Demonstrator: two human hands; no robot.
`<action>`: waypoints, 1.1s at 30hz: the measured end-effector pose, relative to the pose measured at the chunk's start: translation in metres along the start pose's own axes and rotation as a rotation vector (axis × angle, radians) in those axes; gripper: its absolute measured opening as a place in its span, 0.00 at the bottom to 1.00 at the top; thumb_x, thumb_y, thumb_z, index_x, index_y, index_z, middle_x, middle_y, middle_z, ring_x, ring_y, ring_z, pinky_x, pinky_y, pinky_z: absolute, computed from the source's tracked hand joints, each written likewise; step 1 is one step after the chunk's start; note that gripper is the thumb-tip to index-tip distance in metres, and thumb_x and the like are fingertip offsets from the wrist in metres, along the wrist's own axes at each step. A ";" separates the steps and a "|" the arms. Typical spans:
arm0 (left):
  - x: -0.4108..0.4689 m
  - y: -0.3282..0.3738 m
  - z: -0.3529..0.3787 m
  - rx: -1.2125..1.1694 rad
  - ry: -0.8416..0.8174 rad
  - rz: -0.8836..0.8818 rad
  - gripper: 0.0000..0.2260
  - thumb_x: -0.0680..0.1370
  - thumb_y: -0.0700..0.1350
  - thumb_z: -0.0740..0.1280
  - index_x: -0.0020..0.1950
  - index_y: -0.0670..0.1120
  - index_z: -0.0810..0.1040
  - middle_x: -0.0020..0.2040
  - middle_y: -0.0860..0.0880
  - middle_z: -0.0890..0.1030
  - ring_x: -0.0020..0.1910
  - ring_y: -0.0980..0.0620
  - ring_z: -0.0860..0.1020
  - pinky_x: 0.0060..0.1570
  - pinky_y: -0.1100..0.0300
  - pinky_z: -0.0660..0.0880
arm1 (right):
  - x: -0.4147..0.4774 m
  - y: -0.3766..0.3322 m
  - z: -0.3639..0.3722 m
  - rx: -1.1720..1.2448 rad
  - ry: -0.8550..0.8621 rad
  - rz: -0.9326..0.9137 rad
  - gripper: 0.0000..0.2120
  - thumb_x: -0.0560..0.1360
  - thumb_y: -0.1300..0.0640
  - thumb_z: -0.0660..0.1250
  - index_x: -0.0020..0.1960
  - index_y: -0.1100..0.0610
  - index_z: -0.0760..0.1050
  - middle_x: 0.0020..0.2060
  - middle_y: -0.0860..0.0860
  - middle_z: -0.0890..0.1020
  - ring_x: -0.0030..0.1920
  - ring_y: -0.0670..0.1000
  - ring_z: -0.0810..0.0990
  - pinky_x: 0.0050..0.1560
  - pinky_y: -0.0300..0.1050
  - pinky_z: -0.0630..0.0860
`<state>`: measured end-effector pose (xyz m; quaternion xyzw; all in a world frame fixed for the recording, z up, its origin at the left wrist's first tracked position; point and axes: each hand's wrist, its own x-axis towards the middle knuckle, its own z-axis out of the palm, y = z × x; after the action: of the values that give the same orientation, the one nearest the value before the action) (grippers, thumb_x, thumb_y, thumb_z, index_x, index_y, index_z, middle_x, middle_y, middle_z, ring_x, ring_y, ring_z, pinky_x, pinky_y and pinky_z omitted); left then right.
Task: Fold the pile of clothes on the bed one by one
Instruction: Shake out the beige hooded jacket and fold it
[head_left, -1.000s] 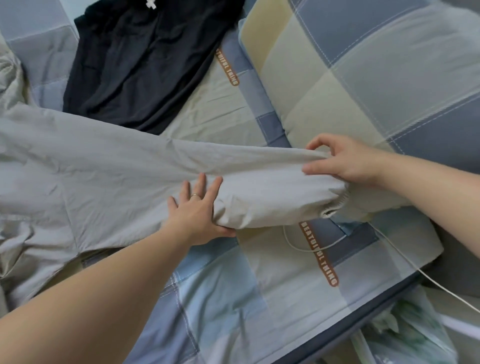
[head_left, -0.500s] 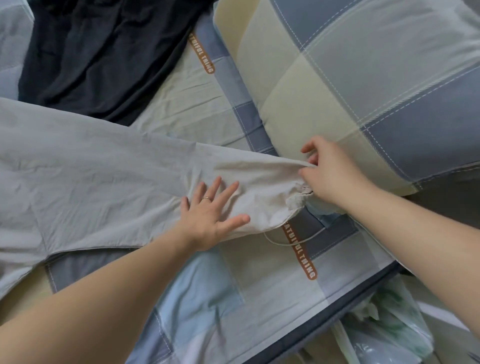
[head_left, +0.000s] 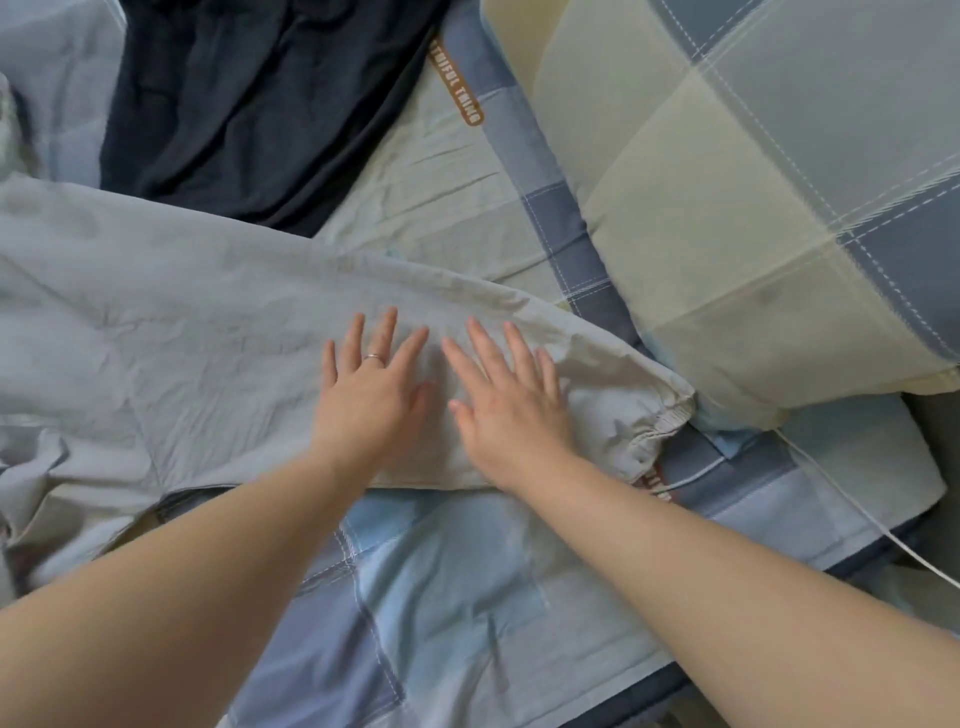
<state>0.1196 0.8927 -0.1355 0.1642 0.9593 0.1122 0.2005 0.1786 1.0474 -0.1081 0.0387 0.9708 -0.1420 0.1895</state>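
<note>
Reaching in from the near edge, two bare forearms cross the checked bedsheet (head_left: 441, 597), a patchwork of blue, grey and cream squares. The left hand (head_left: 369, 395) lies palm down on the pale grey trousers (head_left: 182, 322), fingers straight and spread, a thin ring (head_left: 373, 357) on one of them; it grips nothing. The right hand (head_left: 511, 410) lies just beside it, likewise flat and spread on the cloth, thumbs nearly meeting.

The trousers are thin, crumpled fabric, creased all over. One leg stretches across the bed from the left towards the right, where it narrows to a gathered elastic cuff (head_left: 660, 431) just beside the pillow's near corner. At the near left the cloth bunches into loose folds. A thin white cord (head_left: 883, 525) runs over the sheet from near the cuff to the right edge.

Farther right sits a large pillow (head_left: 753, 208) in the same check. At the far left a dark navy garment (head_left: 249, 104) lies spread on the bed, its near edge touching the trousers, with a brown printed label (head_left: 462, 93) on the sheet beside it.
</note>
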 end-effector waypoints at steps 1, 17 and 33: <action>0.000 -0.013 -0.001 0.018 0.013 -0.045 0.28 0.82 0.57 0.57 0.82 0.59 0.53 0.83 0.50 0.46 0.82 0.42 0.42 0.77 0.40 0.43 | 0.015 -0.012 0.010 -0.026 -0.036 -0.036 0.30 0.83 0.43 0.53 0.81 0.42 0.46 0.81 0.44 0.42 0.80 0.55 0.38 0.78 0.62 0.39; -0.065 -0.131 0.003 0.056 0.109 -0.056 0.27 0.83 0.60 0.56 0.81 0.57 0.57 0.83 0.48 0.52 0.82 0.41 0.48 0.78 0.39 0.44 | 0.051 -0.060 0.035 -0.132 0.022 -0.012 0.34 0.81 0.39 0.47 0.82 0.49 0.41 0.81 0.51 0.41 0.81 0.55 0.38 0.78 0.58 0.36; -0.242 -0.301 -0.007 0.082 0.155 -0.178 0.30 0.79 0.62 0.58 0.80 0.55 0.62 0.82 0.47 0.56 0.81 0.40 0.52 0.77 0.40 0.47 | 0.024 -0.079 0.052 -0.265 -0.097 0.507 0.37 0.77 0.37 0.47 0.80 0.58 0.54 0.79 0.60 0.55 0.78 0.61 0.55 0.75 0.63 0.55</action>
<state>0.2449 0.5273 -0.1292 0.0773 0.9865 0.0672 0.1281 0.1643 0.9572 -0.1424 0.2480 0.9301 0.0363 0.2686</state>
